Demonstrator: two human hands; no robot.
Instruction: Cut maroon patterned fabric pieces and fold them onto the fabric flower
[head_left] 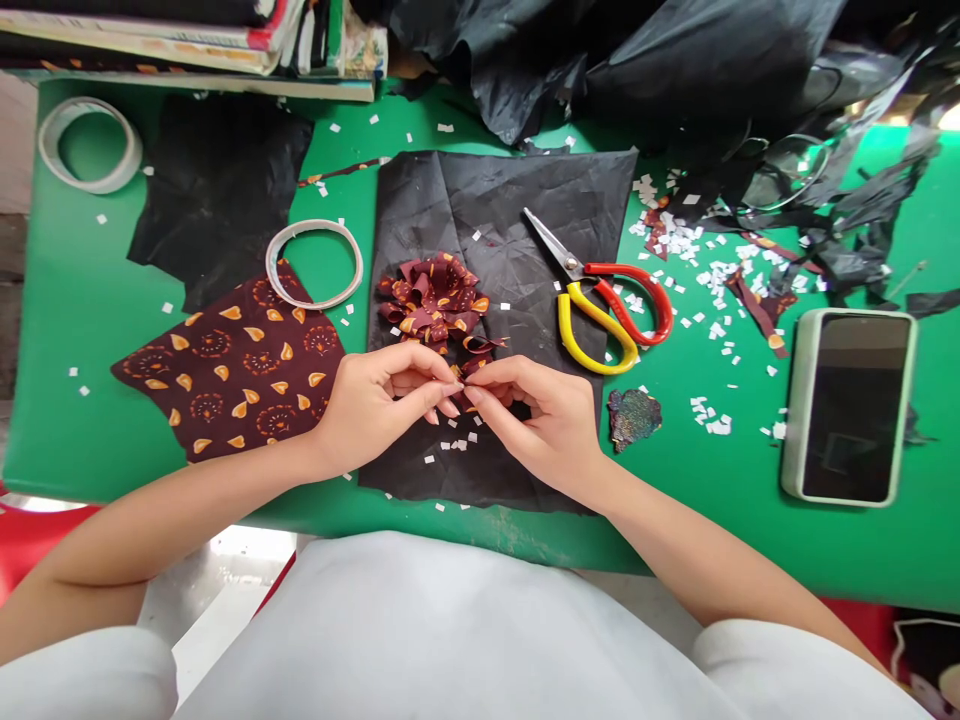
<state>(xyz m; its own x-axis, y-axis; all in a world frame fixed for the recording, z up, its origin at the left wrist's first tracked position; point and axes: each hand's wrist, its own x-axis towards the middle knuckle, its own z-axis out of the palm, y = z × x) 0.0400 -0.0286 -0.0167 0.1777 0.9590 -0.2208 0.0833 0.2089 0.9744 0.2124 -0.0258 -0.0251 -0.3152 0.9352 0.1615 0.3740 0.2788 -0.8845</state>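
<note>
A flower made of folded maroon patterned fabric petals (433,298) lies on a square of black cloth (517,200) on the green table. Just below it, my left hand (382,400) and my right hand (536,415) meet fingertip to fingertip. Both pinch a small maroon fabric piece (474,366) at the flower's near edge. Most of that piece is hidden by my fingers.
Red-and-yellow scissors (611,310) lie right of the flower. A maroon patterned fabric sheet (232,375) and a tape ring (315,262) sit to the left, another tape roll (90,145) far left. A phone (851,405) lies at right. White paper scraps (712,270) and black plastic (675,70) clutter the back.
</note>
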